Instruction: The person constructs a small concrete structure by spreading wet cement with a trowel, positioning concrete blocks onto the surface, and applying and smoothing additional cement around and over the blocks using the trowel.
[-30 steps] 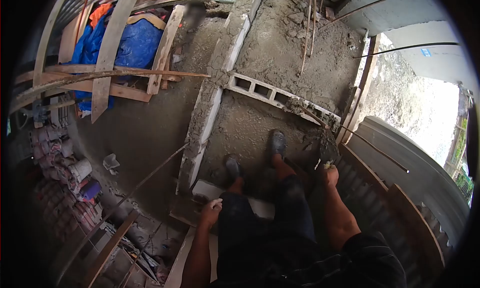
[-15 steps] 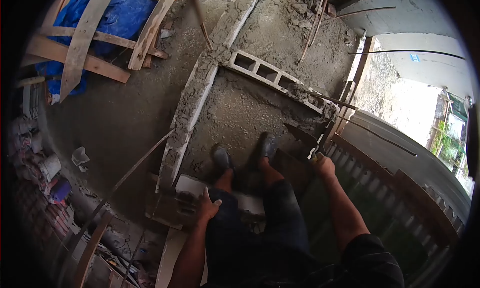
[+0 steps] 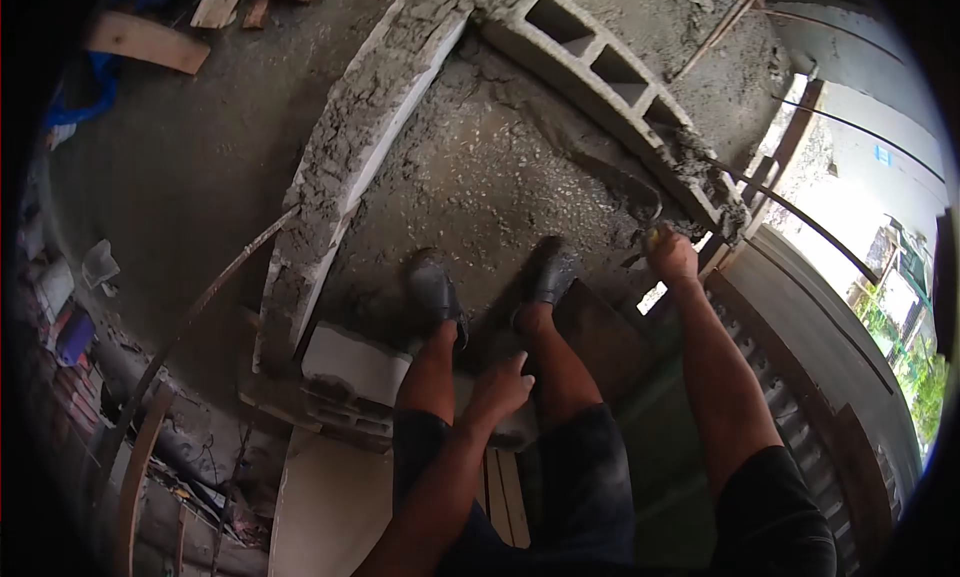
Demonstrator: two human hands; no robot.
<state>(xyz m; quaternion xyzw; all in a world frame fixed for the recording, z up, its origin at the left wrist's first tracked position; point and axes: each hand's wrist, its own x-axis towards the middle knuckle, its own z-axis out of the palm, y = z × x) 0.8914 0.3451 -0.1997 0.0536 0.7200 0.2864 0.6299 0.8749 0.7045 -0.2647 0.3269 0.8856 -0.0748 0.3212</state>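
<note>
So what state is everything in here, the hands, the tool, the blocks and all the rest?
Right hand: closed around the trowel's handle
Trowel: gripped, blade low over the cement
Left hand: looks empty, fingers partly bent
Hollow blocks: holes up, some open, mortar at one end
Long wall: topped with rough mortar
Cement floor: rough, looks wet
Shoes: both worn, flat on the floor
Rod at left: bent

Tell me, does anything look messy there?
Yes, a bit: grey mortar is lumped over the end of the hollow block nearest the right hand, while holes at its other end are open. That looks uneven.
</note>
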